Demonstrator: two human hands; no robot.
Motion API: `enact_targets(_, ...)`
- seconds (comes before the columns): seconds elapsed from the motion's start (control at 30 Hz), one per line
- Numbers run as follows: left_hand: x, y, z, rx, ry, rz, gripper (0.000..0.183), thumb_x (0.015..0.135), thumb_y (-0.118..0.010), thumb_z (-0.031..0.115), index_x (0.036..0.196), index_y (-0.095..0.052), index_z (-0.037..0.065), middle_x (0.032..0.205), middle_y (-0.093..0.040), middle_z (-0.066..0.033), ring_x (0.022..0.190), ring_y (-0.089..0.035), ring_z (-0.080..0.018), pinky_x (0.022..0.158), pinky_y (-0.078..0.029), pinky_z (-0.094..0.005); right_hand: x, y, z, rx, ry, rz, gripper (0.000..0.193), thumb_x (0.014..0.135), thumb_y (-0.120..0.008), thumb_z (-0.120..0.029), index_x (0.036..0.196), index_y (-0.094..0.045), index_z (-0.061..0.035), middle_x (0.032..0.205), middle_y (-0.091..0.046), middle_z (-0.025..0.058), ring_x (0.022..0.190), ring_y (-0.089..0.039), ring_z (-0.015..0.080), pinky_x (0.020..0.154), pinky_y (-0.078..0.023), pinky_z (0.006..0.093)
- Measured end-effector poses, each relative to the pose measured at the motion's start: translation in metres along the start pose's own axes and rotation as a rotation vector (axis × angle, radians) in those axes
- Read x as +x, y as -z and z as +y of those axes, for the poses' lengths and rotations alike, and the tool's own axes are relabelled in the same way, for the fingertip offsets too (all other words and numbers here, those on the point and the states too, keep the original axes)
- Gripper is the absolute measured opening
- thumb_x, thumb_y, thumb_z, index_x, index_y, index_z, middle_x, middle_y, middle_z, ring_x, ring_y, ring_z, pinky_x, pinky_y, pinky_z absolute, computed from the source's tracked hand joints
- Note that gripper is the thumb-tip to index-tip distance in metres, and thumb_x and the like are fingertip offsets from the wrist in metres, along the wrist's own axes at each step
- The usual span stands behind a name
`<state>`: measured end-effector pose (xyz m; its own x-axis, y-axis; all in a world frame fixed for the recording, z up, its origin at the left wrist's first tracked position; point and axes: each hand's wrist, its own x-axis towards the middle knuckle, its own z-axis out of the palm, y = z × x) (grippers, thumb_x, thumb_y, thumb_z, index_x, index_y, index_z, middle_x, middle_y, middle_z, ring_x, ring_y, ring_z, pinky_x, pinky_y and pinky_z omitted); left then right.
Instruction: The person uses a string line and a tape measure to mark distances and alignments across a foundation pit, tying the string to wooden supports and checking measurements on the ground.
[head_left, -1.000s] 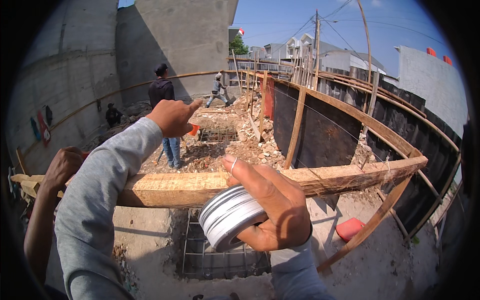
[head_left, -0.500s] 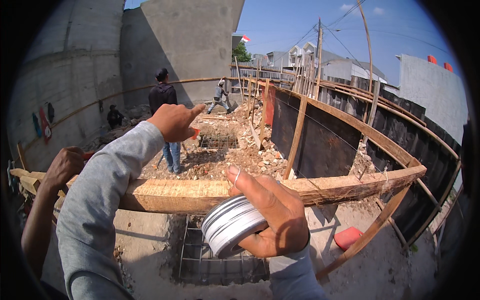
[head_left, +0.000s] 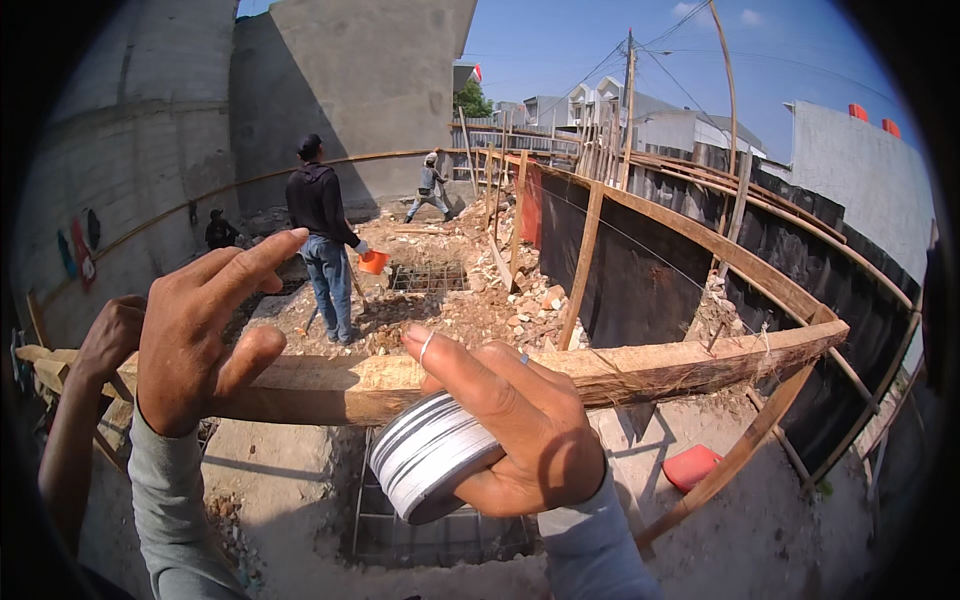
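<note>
Raised in front of the wooden beam (head_left: 655,377), my left hand (head_left: 195,345) is empty, its fingers stretched and apart. My right hand (head_left: 530,435) grips a thick ring-shaped spool (head_left: 425,455), white with grey stripes, with the thumb side through its hole. A thin white loop circles the right index finger, which reaches up over the beam's near edge. Whether that finger touches the wood I cannot tell. Left of my left hand, another person's closed hand (head_left: 112,335) rests by the beam's end; what it holds, if anything, is hidden.
Below the beam lies a rebar grid in a pit (head_left: 440,535). A red container (head_left: 693,467) sits beside a slanting brace (head_left: 730,460). Beyond, a person (head_left: 320,210) holds an orange bucket (head_left: 373,262) amid rubble. Black sheeting (head_left: 640,270) lines the right fence.
My left hand has come back from pointing forward, down and to the left, its fingers now spread. The right hand and spool have shifted slightly left. The bucket now shows fully.
</note>
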<state>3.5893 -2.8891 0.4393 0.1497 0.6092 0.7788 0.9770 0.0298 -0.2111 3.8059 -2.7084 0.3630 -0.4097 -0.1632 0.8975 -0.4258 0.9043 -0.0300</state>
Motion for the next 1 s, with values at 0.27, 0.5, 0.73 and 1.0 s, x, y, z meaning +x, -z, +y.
enact_targets(0.27,-0.067,-0.034,-0.007,0.044,0.248,0.174,0.073,0.092,-0.041,0.066,0.105,-0.070,-0.001,0.075,-0.064,-0.0163,0.067,-0.063,-0.0320,0.062,-0.047,-0.0387,0.001,-0.003,0.003,0.009,0.032,0.009,0.095,0.058,-0.080,-0.011,0.145,-0.043,0.0011,0.100,-0.064,0.0148,0.076,-0.062,0.0288,0.065,-0.055,0.0364)
enact_targets(0.5,-0.072,-0.045,-0.011,0.072,0.218,0.277,0.072,0.092,-0.042,0.065,0.097,-0.069,-0.001,0.077,-0.065,-0.0168,0.069,-0.063,-0.0322,0.065,-0.046,-0.0391,0.000,-0.002,0.001,-0.053,0.002,-0.028,0.103,0.054,-0.083,-0.013,0.147,-0.041,0.0012,0.099,-0.064,0.0135,0.075,-0.061,0.0264,0.062,-0.054,0.0348)
enact_targets(0.73,-0.071,-0.046,-0.007,0.100,0.223,0.282,0.071,0.092,-0.041,0.064,0.097,-0.068,-0.002,0.077,-0.065,-0.0164,0.071,-0.061,-0.0325,0.067,-0.044,-0.0396,-0.003,-0.005,0.008,-0.025,0.047,0.010,0.103,0.053,-0.080,-0.011,0.147,-0.041,0.0013,0.094,-0.061,0.0133,0.075,-0.059,0.0265,0.062,-0.053,0.0345)
enact_targets(1.0,-0.074,-0.047,-0.008,0.104,0.222,0.306,0.072,0.093,-0.040,0.063,0.096,-0.069,-0.003,0.080,-0.066,-0.0164,0.073,-0.062,-0.0321,0.069,-0.045,-0.0400,-0.002,-0.009,0.008,0.013,0.066,0.062,0.099,0.054,-0.076,-0.008,0.147,-0.041,0.0015,0.089,-0.059,0.0129,0.074,-0.058,0.0280,0.062,-0.052,0.0368)
